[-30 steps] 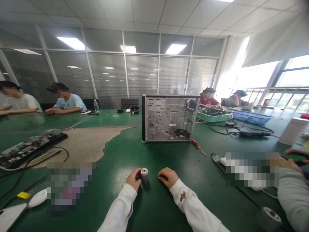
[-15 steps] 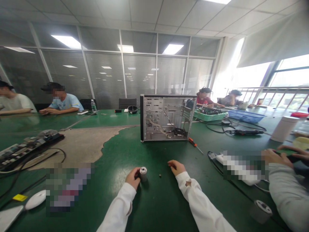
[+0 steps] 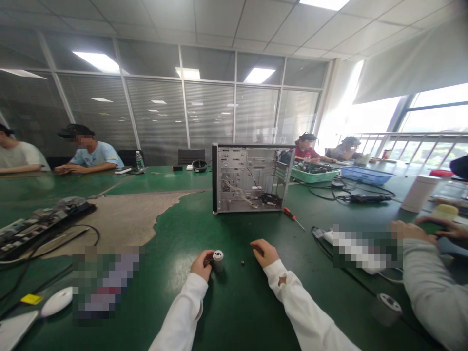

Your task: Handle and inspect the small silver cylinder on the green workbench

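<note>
A small silvery cylinder (image 3: 218, 262) with holes in its top stands upright on the green table (image 3: 183, 229). My left hand (image 3: 203, 264) is closed against its left side, fingertips on the cylinder. A tiny dark round part (image 3: 242, 263) lies between my two hands. To the right of that part, my right hand (image 3: 264, 252) hovers or rests near the table with its fingers bent and apart, holding nothing. Beyond both hands is an open computer case (image 3: 252, 180) with loose cables inside, and a red-handled screwdriver (image 3: 293, 218) lies by its right corner.
At right, a person's grey sleeve (image 3: 424, 268) is close to a white power strip (image 3: 356, 251) and another cylinder (image 3: 386, 309). Green (image 3: 315, 175) and blue (image 3: 366, 175) baskets stand farther back. Circuit boards (image 3: 44, 222) and a white mouse (image 3: 57, 302) are at left.
My right hand has shifted slightly left and farther out, nearer the tiny part. The view has turned a little to the right. My left hand stays at the cylinder.
</note>
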Motion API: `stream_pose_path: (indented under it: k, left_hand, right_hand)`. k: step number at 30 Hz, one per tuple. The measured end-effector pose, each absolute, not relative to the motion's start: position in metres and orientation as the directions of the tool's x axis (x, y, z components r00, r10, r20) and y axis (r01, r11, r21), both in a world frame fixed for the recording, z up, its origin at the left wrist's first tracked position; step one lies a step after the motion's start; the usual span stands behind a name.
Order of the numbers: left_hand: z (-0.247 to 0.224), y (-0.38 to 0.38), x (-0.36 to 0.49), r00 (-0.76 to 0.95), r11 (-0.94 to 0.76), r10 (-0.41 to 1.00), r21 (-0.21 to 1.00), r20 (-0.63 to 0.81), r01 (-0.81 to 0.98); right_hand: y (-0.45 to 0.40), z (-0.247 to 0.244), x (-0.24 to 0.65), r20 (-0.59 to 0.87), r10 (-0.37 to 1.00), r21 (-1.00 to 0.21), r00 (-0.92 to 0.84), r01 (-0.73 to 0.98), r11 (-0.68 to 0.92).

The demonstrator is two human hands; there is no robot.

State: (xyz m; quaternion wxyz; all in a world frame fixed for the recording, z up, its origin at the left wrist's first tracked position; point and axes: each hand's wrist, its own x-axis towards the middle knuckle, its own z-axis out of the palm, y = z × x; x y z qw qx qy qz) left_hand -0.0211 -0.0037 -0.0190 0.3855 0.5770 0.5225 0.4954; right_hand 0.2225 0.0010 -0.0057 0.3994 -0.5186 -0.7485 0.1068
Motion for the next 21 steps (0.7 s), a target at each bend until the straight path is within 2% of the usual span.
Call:
stream_pose_path:
  k: [5, 10, 13, 17, 21]
  left_hand:
    - [-0.021, -0.002, -0.02, -0.053, -0.158, 0.984, 0.967, 0.172, 0.199]
    - [-0.02, -0.001, -0.023, 0.018, -0.196, 0.98, 0.963, 0.196, 0.187]
    - [-0.018, -0.002, -0.022, -0.003, -0.204, 0.978, 0.96, 0.209, 0.191]
    - [-0.014, -0.006, -0.021, 0.001, -0.186, 0.982, 0.97, 0.188, 0.158]
    - [-0.011, -0.007, -0.021, 0.001, -0.17, 0.985, 0.97, 0.173, 0.175]
  right_hand:
    - [-0.029, 0.024, 0.171, 0.553, 0.793, -0.545, -0.254, 0.61, 0.575]
    - [-0.04, 0.036, 0.121, 0.472, 0.795, -0.444, -0.382, 0.676, 0.588]
    - [-0.042, 0.038, 0.114, 0.436, 0.831, -0.447, -0.345, 0.719, 0.533]
    - [-0.057, 0.044, 0.137, 0.477, 0.836, -0.46, -0.273, 0.733, 0.502]
    - [-0.096, 0.04, 0.197, 0.549, 0.831, -0.516, -0.087, 0.748, 0.418]
